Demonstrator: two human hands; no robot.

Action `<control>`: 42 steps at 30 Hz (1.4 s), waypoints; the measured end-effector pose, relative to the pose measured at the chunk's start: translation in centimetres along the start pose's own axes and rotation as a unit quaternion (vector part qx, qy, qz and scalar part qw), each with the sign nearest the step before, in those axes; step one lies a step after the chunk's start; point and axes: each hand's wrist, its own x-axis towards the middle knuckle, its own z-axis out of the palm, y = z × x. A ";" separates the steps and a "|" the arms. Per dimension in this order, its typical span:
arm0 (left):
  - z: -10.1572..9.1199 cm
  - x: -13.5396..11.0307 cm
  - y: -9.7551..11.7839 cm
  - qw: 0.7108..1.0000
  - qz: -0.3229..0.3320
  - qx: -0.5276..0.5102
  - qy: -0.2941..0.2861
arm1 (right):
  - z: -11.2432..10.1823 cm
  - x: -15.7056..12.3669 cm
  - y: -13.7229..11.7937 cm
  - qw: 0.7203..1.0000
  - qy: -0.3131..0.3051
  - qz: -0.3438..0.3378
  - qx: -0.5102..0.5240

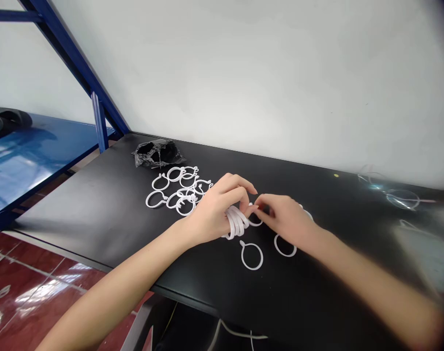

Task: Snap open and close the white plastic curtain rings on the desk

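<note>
The left hand (225, 207) is curled around several slim white plastic-looking rings, bunched side by side like a short coil beneath its bent fingers and thumb. The right hand (285, 219) meets it just beside, its thumb and forefinger brought near each other close to the left thumb. One white ring (256, 224) shows below the place where the fingertips meet; whether the right hand pinches it or only hovers by it, I cannot tell.

The rings are over a long, smooth black surface (108, 190). A single white ring with a small knob (262, 257) lies flat just in front of the hands, and another white ring (285, 255) lies near the right wrist, partly covered by it. To the left of the left hand, a loose, overlapping cluster of white rings with small end tabs (187, 195) spreads out, some of it hidden behind that hand.

Behind the cluster sits a crumpled black plastic bag (158, 153). At the far right, near the back edge, lies what looks like a pair of clear-lensed glasses (402, 200), though blur there makes this uncertain. A small yellow speck (336, 175) marks the back of the surface.

A plain white wall (243, 73) stands behind, with a blue metal frame (71, 58) at the left and glossy red floor tiles (35, 273) below.
</note>
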 end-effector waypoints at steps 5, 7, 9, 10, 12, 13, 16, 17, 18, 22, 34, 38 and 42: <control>0.1 0.1 0.0 1.000 0.019 0.007 -0.006 | -3.0 0.3 -0.7 0.958 0.006 0.092 0.270; 0.2 0.1 -0.1 0.999 0.029 0.014 -0.008 | -2.9 0.0 -1.3 0.944 -0.021 0.099 0.315; 0.2 0.1 -0.3 0.999 0.042 0.022 -0.018 | -2.5 -0.3 -1.8 0.938 -0.059 0.093 0.328; 0.2 0.1 -0.3 0.998 0.049 0.023 -0.023 | -2.3 -0.4 -2.0 0.938 -0.077 0.086 0.328; 0.2 0.1 -0.4 0.998 0.055 0.026 -0.028 | -2.1 -0.6 -2.2 0.940 -0.094 0.070 0.321; 0.2 0.1 -0.4 0.998 0.053 0.027 -0.026 | -2.2 -0.6 -2.2 0.943 -0.094 0.065 0.313; 0.1 0.1 -0.4 0.999 0.044 0.030 -0.010 | -2.5 -0.9 -2.1 0.961 -0.103 0.042 0.252; 0.0 0.1 -0.4 0.999 0.042 0.030 -0.006 | -2.4 -1.1 -2.1 0.969 -0.117 0.023 0.216; 0.0 0.1 -0.4 0.999 0.041 0.030 -0.002 | -2.2 -1.3 -2.1 0.976 -0.134 -0.004 0.172; 0.0 0.1 -0.4 0.999 0.041 0.030 0.003 | -0.5 -2.0 -2.2 0.979 -0.174 -0.109 0.012; 0.1 0.1 -0.4 0.997 0.060 0.037 -0.034 | -3.6 0.1 -0.8 0.941 0.019 0.108 0.319; 0.4 0.0 -0.3 0.996 0.069 0.049 -0.026 | -3.0 -0.6 -1.7 0.941 -0.052 0.103 0.319; 0.2 0.0 -0.2 0.997 0.062 0.044 -0.015 | -3.3 -0.6 -1.9 0.937 -0.071 0.102 0.327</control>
